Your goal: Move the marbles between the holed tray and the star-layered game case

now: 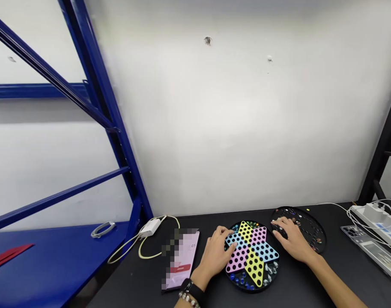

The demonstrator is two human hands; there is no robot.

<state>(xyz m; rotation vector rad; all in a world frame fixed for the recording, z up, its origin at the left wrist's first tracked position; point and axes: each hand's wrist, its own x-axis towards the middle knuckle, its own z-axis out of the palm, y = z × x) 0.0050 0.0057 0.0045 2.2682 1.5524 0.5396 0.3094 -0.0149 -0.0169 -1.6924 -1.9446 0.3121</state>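
A round Chinese checkers board (246, 256) lies on the black tabletop, its star made of pink, yellow and blue points with dark holes. Blue, clear and other coloured marbles (242, 280) sit in pockets around the star. My left hand (216, 250) rests over the board's left edge, fingers and thumb apart, with nothing visible between them. To the right, my right hand (290, 237) reaches over the left side of a round black tray (322, 233), thumb and fingers apart. Several small marbles (298, 222) are scattered in that tray; my hand hides some of it.
A pinkish booklet (187, 256), partly pixelated, lies left of the board. Behind it is a white adapter (150, 228) with a pale cable. At right are a power strip (380, 218) with cables and a flat clear case (371, 248). A blue metal frame (118, 128) stands left.
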